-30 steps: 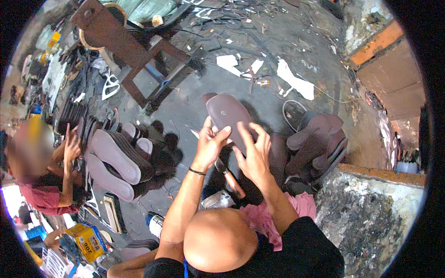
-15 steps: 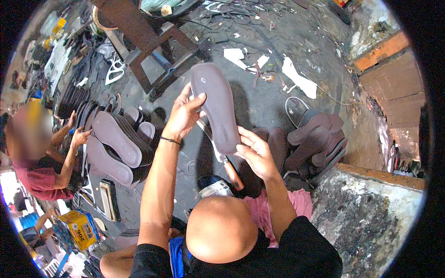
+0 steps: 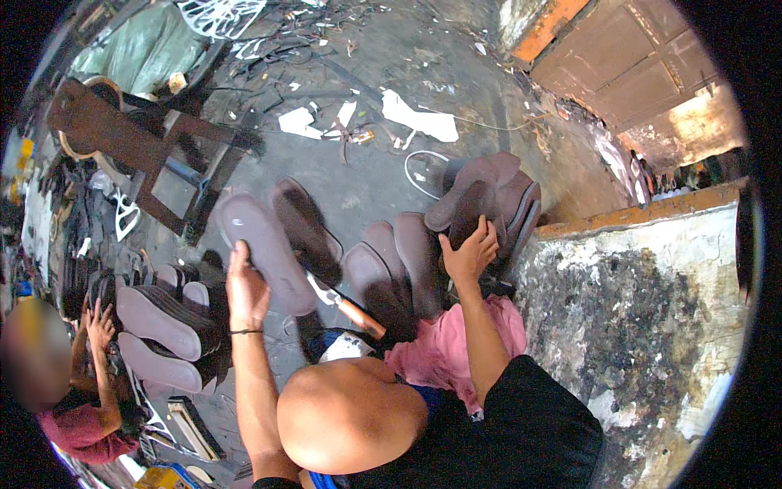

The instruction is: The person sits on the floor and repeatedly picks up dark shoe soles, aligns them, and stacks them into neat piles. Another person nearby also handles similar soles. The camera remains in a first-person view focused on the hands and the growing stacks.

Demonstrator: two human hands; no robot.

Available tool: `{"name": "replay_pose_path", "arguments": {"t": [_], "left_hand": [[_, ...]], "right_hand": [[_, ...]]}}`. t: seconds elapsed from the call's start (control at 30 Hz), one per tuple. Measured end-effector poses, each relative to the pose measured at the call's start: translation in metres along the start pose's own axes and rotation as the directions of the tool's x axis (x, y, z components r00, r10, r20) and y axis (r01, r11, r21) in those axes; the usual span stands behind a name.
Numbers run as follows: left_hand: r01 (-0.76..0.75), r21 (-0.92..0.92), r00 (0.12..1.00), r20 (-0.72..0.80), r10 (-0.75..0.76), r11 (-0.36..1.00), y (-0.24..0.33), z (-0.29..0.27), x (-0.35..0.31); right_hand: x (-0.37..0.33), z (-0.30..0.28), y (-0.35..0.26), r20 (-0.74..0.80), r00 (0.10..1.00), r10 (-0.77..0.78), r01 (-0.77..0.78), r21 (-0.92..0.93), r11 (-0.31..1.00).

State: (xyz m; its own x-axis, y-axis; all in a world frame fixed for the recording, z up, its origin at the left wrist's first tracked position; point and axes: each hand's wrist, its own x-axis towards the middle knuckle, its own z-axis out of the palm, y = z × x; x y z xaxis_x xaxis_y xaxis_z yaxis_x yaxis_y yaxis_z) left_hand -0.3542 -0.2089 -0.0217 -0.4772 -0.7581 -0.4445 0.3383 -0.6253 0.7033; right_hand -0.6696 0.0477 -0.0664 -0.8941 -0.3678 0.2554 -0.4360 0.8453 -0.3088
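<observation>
My left hand (image 3: 248, 287) grips the left edge of a brown shoe sole (image 3: 267, 257), thumb on top and the other fingers mostly hidden beneath. Close behind it, a second brown sole (image 3: 306, 220) lies on the floor. My right hand (image 3: 469, 257) is at a heap of brown soles (image 3: 481, 183) on the right, thumb and fingers apart around the near end of a darker sole (image 3: 461, 210). Between my hands, several soles (image 3: 415, 261) stand close together. A knife with a wooden handle (image 3: 360, 317) lies near my knee, its blade partly under the held sole.
A pink cloth (image 3: 456, 346) lies beside my bare knee (image 3: 350, 416). A dark frame stand (image 3: 163, 163) stands at far left. At left, a co-worker's hands (image 3: 98, 326) are near stacked soles (image 3: 163, 322). White scraps (image 3: 419, 118) litter the floor; a stained low wall (image 3: 635, 310) bounds the right.
The view has swung right. My right hand has left the sole and reached to the heap on the right. My left hand has lowered the sole toward the left.
</observation>
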Motion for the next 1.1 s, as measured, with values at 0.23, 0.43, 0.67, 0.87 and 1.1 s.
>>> {"name": "replay_pose_path", "arguments": {"t": [0.23,0.43,0.67,0.87,1.1], "left_hand": [[0.038,-0.008,0.999,0.015,-0.037,0.999,0.000,0.013,-0.022],[0.023,-0.025,0.998,-0.051,-0.024,0.999,-0.004,0.000,-0.016],[0.035,-0.065,0.998,-0.041,-0.037,0.997,-0.008,-0.009,-0.024],[0.028,-0.050,0.998,-0.056,-0.031,0.998,-0.004,-0.012,-0.029],[0.049,-0.066,0.999,-0.004,-0.050,0.997,-0.017,0.014,-0.006]], "right_hand": [[0.000,0.020,-0.011,0.040,0.994,0.105,-0.102,-0.064,0.993],[0.009,0.025,0.002,0.154,0.960,0.235,-0.242,0.034,0.970],[0.038,0.001,0.003,0.117,0.985,0.130,-0.146,0.134,0.980],[0.084,-0.047,0.021,-0.170,0.973,0.155,-0.197,-0.263,0.944],[0.085,0.016,-0.036,0.118,0.986,0.119,-0.094,-0.198,0.976]]}}
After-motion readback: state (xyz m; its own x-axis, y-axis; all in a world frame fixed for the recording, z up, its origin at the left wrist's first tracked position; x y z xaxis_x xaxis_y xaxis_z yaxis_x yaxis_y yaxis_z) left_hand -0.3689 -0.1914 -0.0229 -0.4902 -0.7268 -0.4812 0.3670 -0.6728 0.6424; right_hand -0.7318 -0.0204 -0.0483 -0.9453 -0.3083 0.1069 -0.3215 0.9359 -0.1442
